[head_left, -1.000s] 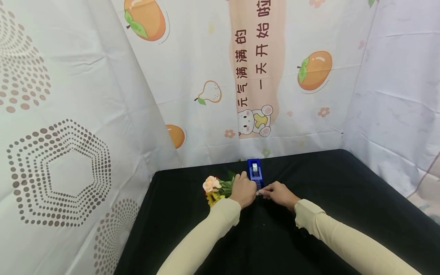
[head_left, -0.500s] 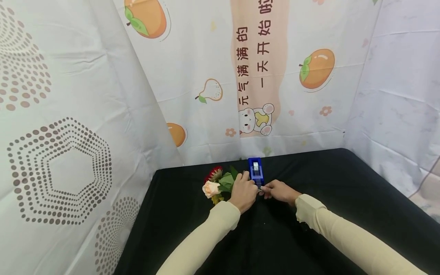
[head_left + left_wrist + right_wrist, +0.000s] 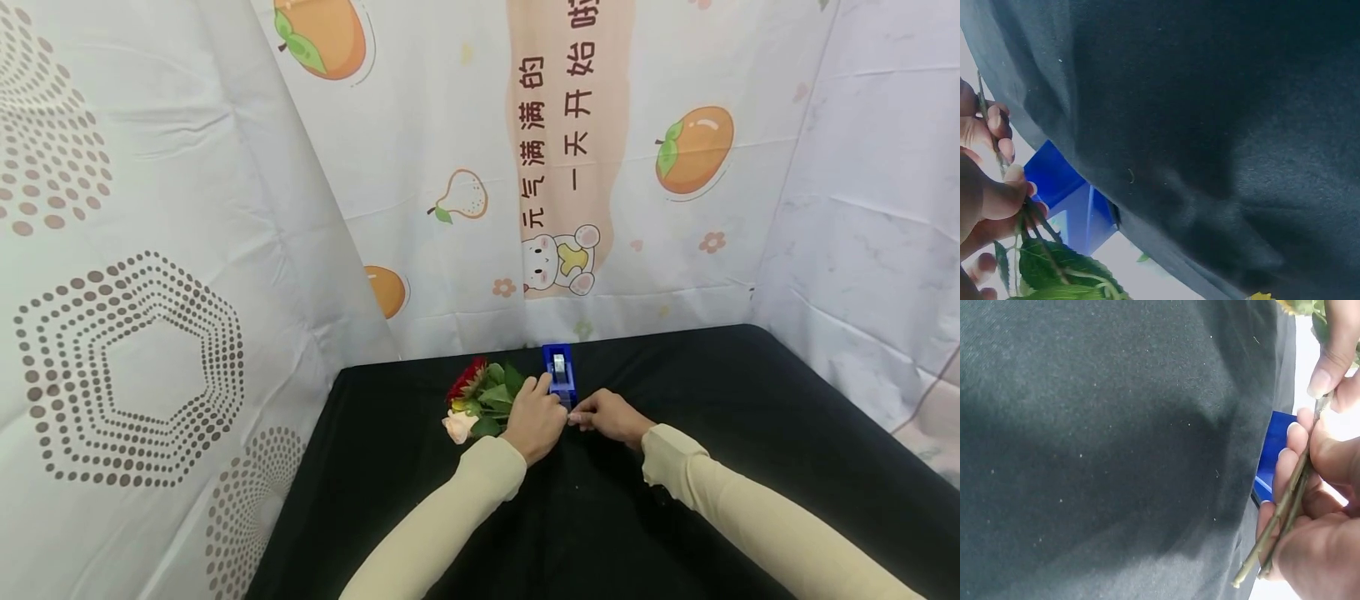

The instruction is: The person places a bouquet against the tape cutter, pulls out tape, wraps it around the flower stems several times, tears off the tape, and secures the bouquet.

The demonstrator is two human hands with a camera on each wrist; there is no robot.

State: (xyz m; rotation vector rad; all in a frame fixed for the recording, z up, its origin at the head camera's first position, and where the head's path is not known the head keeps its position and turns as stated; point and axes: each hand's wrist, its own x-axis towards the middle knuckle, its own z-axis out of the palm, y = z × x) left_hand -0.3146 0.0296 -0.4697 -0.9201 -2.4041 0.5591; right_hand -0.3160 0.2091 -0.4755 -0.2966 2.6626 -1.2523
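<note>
A small bunch of flowers [image 3: 491,398] lies sideways in my left hand [image 3: 534,421], with a red flower [image 3: 467,380] and a peach rose [image 3: 460,426] pointing left. My left thumb and fingers pinch its stems just below the leaves [image 3: 1063,265]. Close on the right, my right hand [image 3: 609,417] holds the lower stems [image 3: 1272,531] between thumb and fingers, their cut ends sticking out past the palm. A shiny clear patch, perhaps tape, shows on the stems between the hands. Just behind the hands stands a blue tape dispenser [image 3: 562,382] with a roll in it.
A black cloth [image 3: 720,400] covers the table. Printed white curtains [image 3: 420,108] hang behind it and on both sides. The dispenser is near the table's back edge.
The bunch has turned in my hands: the red flower has come up into view, the peach rose has moved lower, and the yellow bloom is mostly hidden. Both hands stay nearly in place.
</note>
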